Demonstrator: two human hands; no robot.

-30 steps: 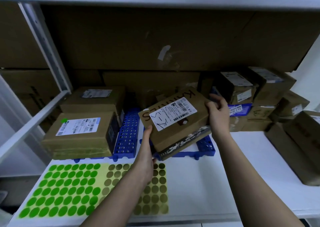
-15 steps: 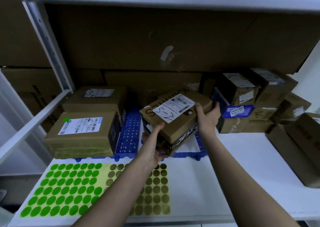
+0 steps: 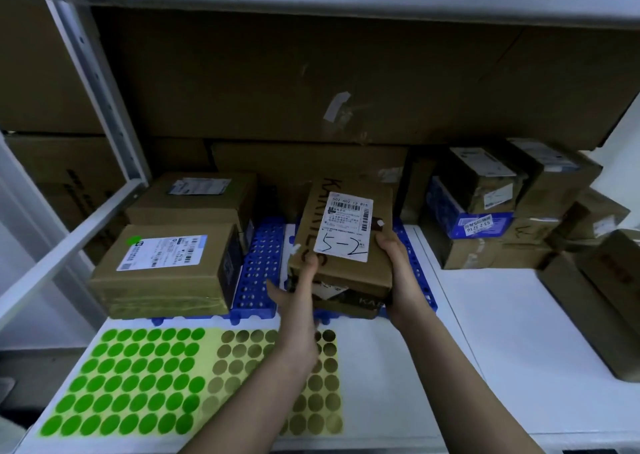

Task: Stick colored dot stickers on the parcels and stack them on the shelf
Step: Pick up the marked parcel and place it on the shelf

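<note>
Head view: parcel (image 3: 346, 235) held over the blue pallet (image 3: 258, 273) on the white shelf (image 3: 485, 315), seemingly resting on a second, darker box (image 3: 349, 301) beneath it. Long axis of the parcel running away from the body, toward the back of the shelf; label with the handwritten mark facing up. No coloured dot visible on this parcel from here; a green dot (image 3: 133, 240) present on the near left parcel (image 3: 166, 270).

Left hand (image 3: 301, 301) at the near left corner of the parcel, thumb on top, fingers curled under the edge. Right hand (image 3: 394, 266) at the near right edge, thumb pressed on the top face, fingers wrapped round the side and under. Both hands gripping; neither spread. Both forearms reaching forward and inward, converging on the near end of the parcel.

Sticker sheet (image 3: 187, 381) flat on the shelf front, directly below and left of the left forearm, partly covered by it. Remaining green dots on its left half; right half peeled.

Judgement: sticker not yet applied to this parcel. Left hand nearer the sheet, so better placed to peel a dot, with the right hand steadying the parcel. Risk: top parcel sliding off the box below if released unevenly.
</note>
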